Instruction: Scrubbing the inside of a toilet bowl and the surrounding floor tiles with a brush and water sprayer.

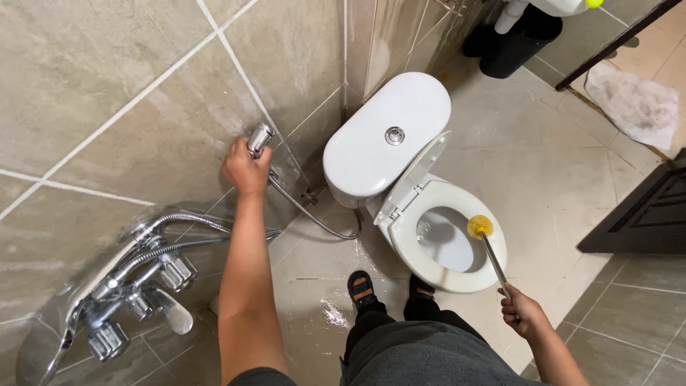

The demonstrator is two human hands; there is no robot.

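The right hand (524, 312) grips the light, stiff toilet brush (480, 226) at its thin metal handle's end, while the left hand (244, 169) clasps the slick chrome bidet sprayer (260, 137), likely slippery.

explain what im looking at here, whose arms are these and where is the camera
There is one picture, taken by a camera worn on a person's head and looking down, so the two bare arms are that person's own. Their legs and sandalled feet show at the bottom.

The place is a tiled bathroom. The left hand grips a chrome spray head at the wall; its metal hose loops down toward the floor. The right hand holds the metal handle of a toilet brush, whose yellow head rests over the bowl of a white toilet with its lid up.

At lower left is a chrome tap set with its own hoses. The floor looks wet near the feet. A crumpled cloth lies at the top right by a doorway.
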